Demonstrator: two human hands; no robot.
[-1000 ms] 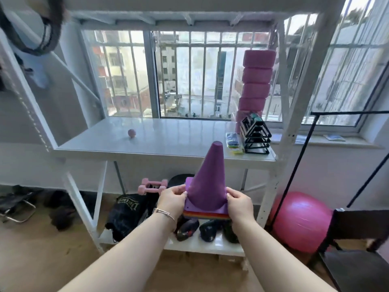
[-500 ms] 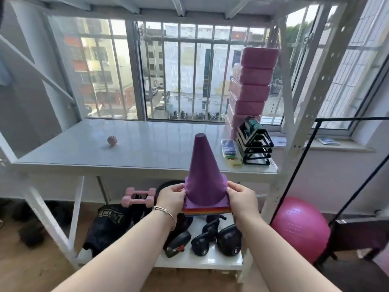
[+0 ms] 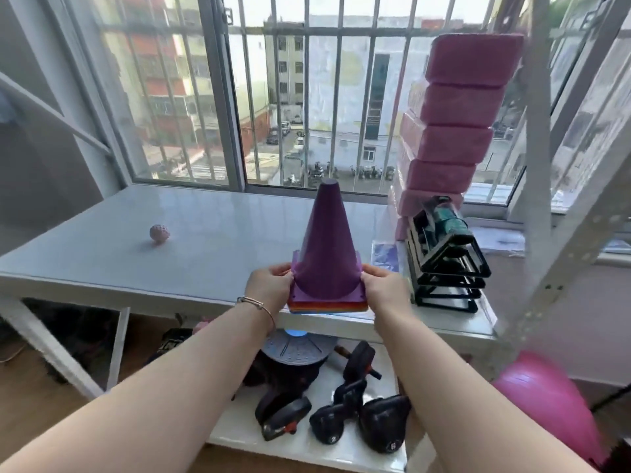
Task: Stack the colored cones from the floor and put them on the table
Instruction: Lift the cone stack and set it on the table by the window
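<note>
both hands, left hand (image 3: 269,288) and right hand (image 3: 386,290), grip the upright purple-topped stack of plastic cones (image 3: 326,254) by its base, at the near edge of the white tabletop (image 3: 211,240).

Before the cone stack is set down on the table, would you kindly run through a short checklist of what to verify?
1. Grip: left hand and right hand both hold the cone stack at its base: ok.
2. Stack upright, purple cone on top: ok.
3. Stack over the table, near its front edge: ok.
4. Base already resting on the tabletop: cannot tell.
5. Black racks stand close on the right, apart from the stack: ok.
6. Pink ball far to the left, out of the way: ok.
</note>
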